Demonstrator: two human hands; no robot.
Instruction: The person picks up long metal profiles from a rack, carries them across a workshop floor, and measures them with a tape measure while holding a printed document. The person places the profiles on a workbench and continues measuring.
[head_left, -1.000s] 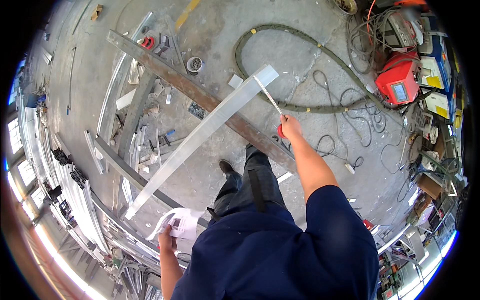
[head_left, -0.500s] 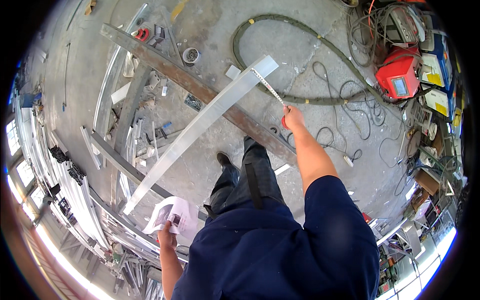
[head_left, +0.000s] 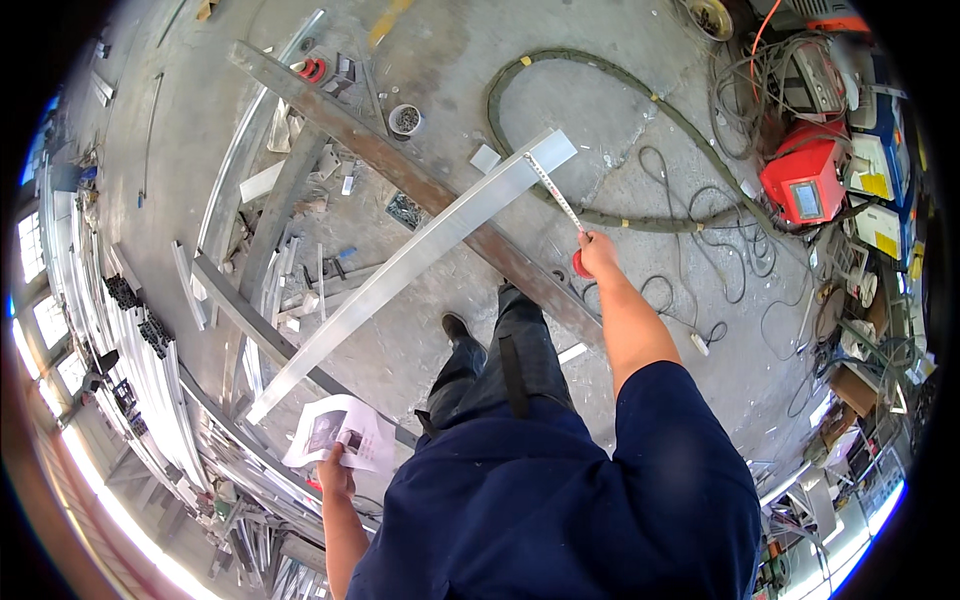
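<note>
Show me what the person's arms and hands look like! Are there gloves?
No gloves: the left hand and right hand are both bare, and so are the forearms. The right arm has a short, plain dark blue sleeve. The left sleeve is hard to make out.

The one view is taken from the wearer's head through a fisheye lens, pointed steeply down. The torso [head_left: 545,510] is seen very near at the lower edge; the floor [head_left: 590,105] is shown farther off, with straight edges bent toward the rim.
</note>
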